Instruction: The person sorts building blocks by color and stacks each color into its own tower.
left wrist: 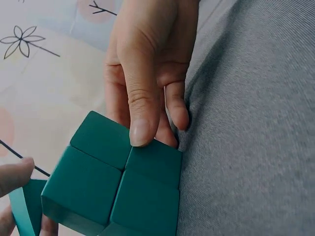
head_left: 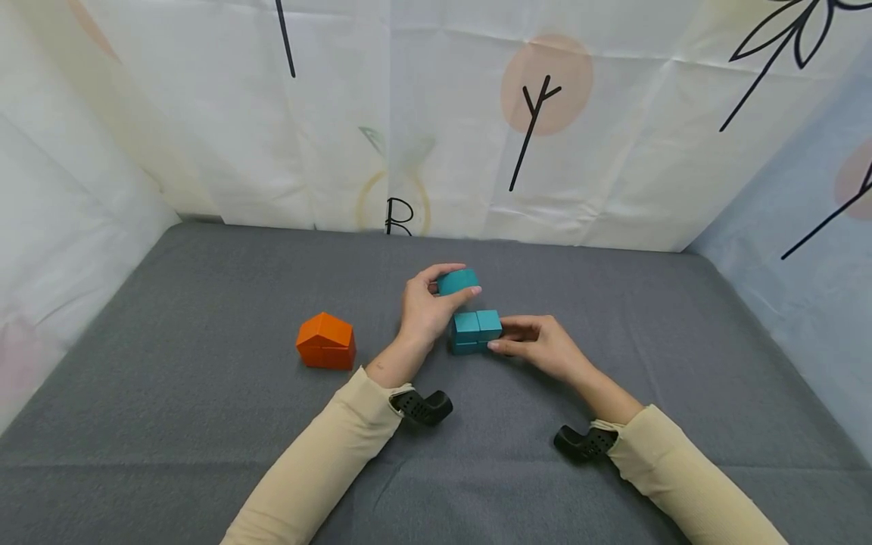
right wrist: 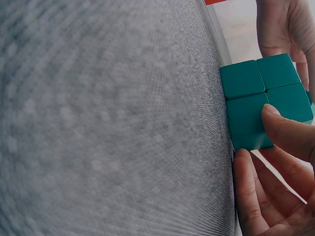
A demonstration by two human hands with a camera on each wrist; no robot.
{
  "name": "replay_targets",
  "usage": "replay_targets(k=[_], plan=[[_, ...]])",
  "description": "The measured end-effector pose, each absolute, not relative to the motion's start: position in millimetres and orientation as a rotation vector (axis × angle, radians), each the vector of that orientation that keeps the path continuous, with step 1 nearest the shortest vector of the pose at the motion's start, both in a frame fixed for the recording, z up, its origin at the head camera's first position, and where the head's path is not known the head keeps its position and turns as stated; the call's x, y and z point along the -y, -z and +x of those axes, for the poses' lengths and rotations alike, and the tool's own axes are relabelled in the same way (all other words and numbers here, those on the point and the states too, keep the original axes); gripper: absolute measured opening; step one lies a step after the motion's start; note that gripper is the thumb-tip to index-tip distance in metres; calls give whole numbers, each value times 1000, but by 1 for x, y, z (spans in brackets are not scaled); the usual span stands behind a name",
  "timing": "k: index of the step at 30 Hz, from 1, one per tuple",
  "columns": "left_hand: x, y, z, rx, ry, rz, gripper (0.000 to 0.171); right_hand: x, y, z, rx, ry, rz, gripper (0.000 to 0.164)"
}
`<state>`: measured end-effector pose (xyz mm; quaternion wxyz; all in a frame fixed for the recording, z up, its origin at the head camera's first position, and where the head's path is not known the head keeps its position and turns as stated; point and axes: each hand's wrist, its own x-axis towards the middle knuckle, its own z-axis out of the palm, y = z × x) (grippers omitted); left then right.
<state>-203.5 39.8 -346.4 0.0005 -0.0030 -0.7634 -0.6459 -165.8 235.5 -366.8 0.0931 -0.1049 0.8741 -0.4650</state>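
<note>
Four-square in face, a stack of teal cubes (head_left: 477, 325) stands on the grey cloth, two over two. My right hand (head_left: 541, 348) holds the stack at its right side, the thumb on the front of a lower cube in the right wrist view and other fingers beside and behind it. Just behind the stack, my left hand (head_left: 425, 306) pinches a separate teal block (head_left: 458, 281) between thumb and fingers. In the left wrist view this teal block (left wrist: 28, 209) shows slanted, wedge-like faces, partly covered by the fingers.
To the left of the hands sits an orange block house (head_left: 325, 342) with a peaked top. A grey cloth (head_left: 204, 424) covers the table. White printed curtains (head_left: 450, 113) hang behind and at both sides. Each wrist wears a black camera mount (head_left: 425, 409).
</note>
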Motion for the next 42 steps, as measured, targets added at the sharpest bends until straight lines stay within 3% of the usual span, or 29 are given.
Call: replay_targets(k=[21,42], plan=[[-30,354,-193,2451,1689,-564,38,-236,367,-165,-2580,1386,-320,43],[-30,353,-188,2534,1681,-627,40,-238,368,-166,-2581,1365,-331,42]])
